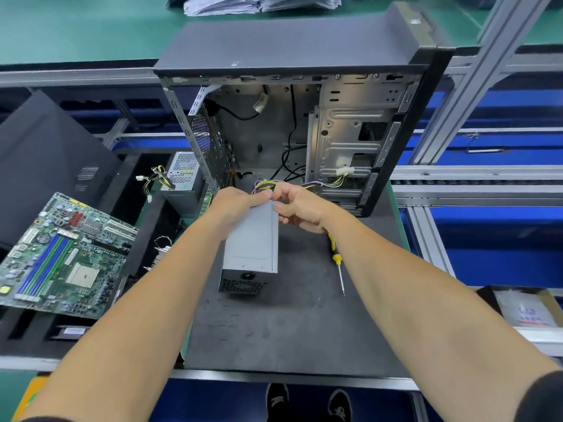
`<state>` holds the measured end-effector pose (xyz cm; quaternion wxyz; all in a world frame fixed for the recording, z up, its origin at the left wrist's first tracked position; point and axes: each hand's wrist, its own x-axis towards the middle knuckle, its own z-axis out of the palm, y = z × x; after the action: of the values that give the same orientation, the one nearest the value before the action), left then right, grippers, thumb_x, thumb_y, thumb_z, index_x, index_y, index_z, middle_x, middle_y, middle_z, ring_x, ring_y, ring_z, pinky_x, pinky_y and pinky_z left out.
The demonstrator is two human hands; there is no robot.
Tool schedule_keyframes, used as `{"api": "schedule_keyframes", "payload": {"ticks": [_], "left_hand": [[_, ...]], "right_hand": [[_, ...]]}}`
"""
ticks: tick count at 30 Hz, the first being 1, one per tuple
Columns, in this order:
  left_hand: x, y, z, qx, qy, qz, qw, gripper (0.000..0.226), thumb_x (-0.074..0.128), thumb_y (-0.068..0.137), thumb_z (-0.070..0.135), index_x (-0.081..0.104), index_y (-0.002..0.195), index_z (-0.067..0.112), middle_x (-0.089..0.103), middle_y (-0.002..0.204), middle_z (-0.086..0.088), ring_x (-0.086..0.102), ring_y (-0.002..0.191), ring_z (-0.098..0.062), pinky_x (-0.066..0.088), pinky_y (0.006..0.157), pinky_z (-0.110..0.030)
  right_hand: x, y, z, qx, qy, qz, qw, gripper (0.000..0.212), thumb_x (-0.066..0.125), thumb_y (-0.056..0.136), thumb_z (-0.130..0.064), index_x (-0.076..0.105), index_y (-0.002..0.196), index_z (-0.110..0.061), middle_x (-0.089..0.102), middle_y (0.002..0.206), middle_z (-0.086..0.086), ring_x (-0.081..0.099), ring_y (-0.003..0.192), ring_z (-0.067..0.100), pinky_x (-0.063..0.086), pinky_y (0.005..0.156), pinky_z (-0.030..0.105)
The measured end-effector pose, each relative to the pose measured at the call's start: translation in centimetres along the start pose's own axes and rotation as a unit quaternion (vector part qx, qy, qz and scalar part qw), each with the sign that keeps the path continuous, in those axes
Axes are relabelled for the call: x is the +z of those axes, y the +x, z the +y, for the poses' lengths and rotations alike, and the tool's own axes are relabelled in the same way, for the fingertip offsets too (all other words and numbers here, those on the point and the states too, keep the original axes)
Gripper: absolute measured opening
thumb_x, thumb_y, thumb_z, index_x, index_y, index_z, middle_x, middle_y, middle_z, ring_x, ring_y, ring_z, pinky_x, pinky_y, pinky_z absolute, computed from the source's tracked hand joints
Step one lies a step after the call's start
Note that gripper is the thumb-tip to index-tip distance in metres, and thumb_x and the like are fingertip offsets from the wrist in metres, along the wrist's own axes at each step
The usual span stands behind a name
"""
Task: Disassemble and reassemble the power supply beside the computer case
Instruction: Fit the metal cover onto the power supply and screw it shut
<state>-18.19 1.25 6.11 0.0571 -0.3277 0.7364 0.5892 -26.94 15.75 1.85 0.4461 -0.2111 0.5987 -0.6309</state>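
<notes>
Both hands, left hand (pixel 236 202) and right hand (pixel 300 208), grip the grey metal power supply box (pixel 253 242) at its far end. The lid looks closed, and the yellow screwdriver (pixel 337 260) lies beside it on the counter (pixel 289 330).

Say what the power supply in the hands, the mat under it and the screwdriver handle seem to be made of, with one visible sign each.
Power supply: probably sheet metal, matt grey, with folded edges and a punched vent grille.
Mat: likely foam or rubber, dull dark grey, faintly scuffed.
Screwdriver handle: apparently yellow plastic, smooth with a slight gloss; its shaft looks like bright steel.
</notes>
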Motion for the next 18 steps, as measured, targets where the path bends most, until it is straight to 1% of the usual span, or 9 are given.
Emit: {"api": "schedule_keyframes", "payload": {"ticks": [3,5,7,8,9,10,12,16,18], "left_hand": [[-0.1,0.0,-0.1,-0.014,-0.017,0.016,1.000,0.040,0.080,0.073,0.039,0.067,0.088,0.004,0.073,0.092,-0.012,0.070,0.076,-0.026,0.057,0.074,-0.039],[-0.2,-0.2,-0.1,-0.029,-0.041,0.025,0.998,0.045,0.079,0.074,0.038,0.067,0.097,0.001,0.072,0.095,-0.013,0.070,0.082,-0.028,0.057,0.077,-0.041],[-0.1,-0.3,0.0,-0.038,-0.064,0.026,0.997,0.041,0.077,0.076,0.034,0.067,0.098,0.001,0.073,0.093,-0.012,0.071,0.082,-0.028,0.058,0.076,-0.041],[0.2,-0.3,0.1,-0.037,-0.080,0.024,0.996,0.036,0.075,0.077,0.031,0.068,0.097,0.003,0.073,0.093,-0.012,0.072,0.080,-0.026,0.058,0.074,-0.040],[0.6,-0.4,0.2,-0.033,-0.097,0.024,0.994,0.030,0.073,0.079,0.028,0.069,0.097,0.004,0.073,0.094,-0.012,0.071,0.079,-0.025,0.058,0.073,-0.038],[1.0,-0.5,0.3,-0.029,-0.104,0.027,0.994,0.026,0.071,0.081,0.025,0.070,0.097,0.005,0.073,0.095,-0.011,0.071,0.078,-0.023,0.057,0.072,-0.036],[1.5,-0.5,0.4,-0.021,-0.095,0.036,0.995,0.025,0.071,0.080,0.022,0.068,0.097,0.004,0.072,0.096,-0.012,0.069,0.074,-0.022,0.055,0.067,-0.033],[1.1,-0.3,0.5,-0.018,-0.066,0.009,0.998,0.040,0.073,0.078,0.028,0.063,0.107,0.002,0.069,0.103,-0.016,0.069,0.090,-0.032,0.056,0.078,-0.047],[1.1,-0.3,0.2,-0.010,-0.064,0.015,0.998,0.042,0.075,0.078,0.030,0.058,0.108,0.006,0.066,0.109,-0.016,0.068,0.095,-0.032,0.056,0.081,-0.050]], "right_hand": [[0.5,-0.1,0.0,0.018,0.022,0.019,0.999,0.017,0.044,0.099,0.001,0.054,0.095,-0.012,0.055,0.083,0.004,0.046,0.057,0.010,0.038,0.054,0.020],[1.3,-0.1,-0.1,0.059,0.007,0.026,0.998,0.014,0.044,0.101,-0.013,0.055,0.109,-0.013,0.058,0.086,0.002,0.049,0.064,0.011,0.039,0.062,0.023],[2.4,0.4,0.0,0.099,-0.019,0.052,0.993,0.034,0.044,0.100,-0.037,0.054,0.121,-0.011,0.061,0.105,0.005,0.055,0.086,0.016,0.042,0.080,0.029],[3.0,0.6,0.1,0.102,-0.009,0.086,0.991,0.044,0.045,0.098,-0.045,0.056,0.123,-0.011,0.062,0.115,0.006,0.057,0.100,0.020,0.043,0.091,0.035],[3.6,0.7,0.4,0.087,0.037,0.123,0.988,0.045,0.045,0.098,-0.047,0.060,0.119,-0.011,0.064,0.115,0.007,0.058,0.106,0.023,0.044,0.096,0.038],[4.0,0.7,0.6,0.065,0.097,0.158,0.981,0.040,0.044,0.099,-0.045,0.065,0.108,-0.011,0.068,0.104,0.007,0.061,0.100,0.024,0.048,0.091,0.036],[4.6,0.7,0.8,0.042,0.198,0.201,0.958,0.041,0.040,0.101,-0.038,0.064,0.084,-0.011,0.069,0.075,0.005,0.062,0.077,0.024,0.050,0.069,0.031],[4.9,0.9,0.5,0.033,0.236,0.213,0.947,0.048,0.032,0.102,-0.040,0.062,0.085,-0.007,0.064,0.075,0.010,0.060,0.067,0.024,0.048,0.066,0.032],[5.1,1.0,0.1,0.032,0.242,0.217,0.945,0.049,0.031,0.102,-0.038,0.060,0.075,-0.008,0.064,0.067,0.007,0.060,0.060,0.021,0.049,0.058,0.025]]}}
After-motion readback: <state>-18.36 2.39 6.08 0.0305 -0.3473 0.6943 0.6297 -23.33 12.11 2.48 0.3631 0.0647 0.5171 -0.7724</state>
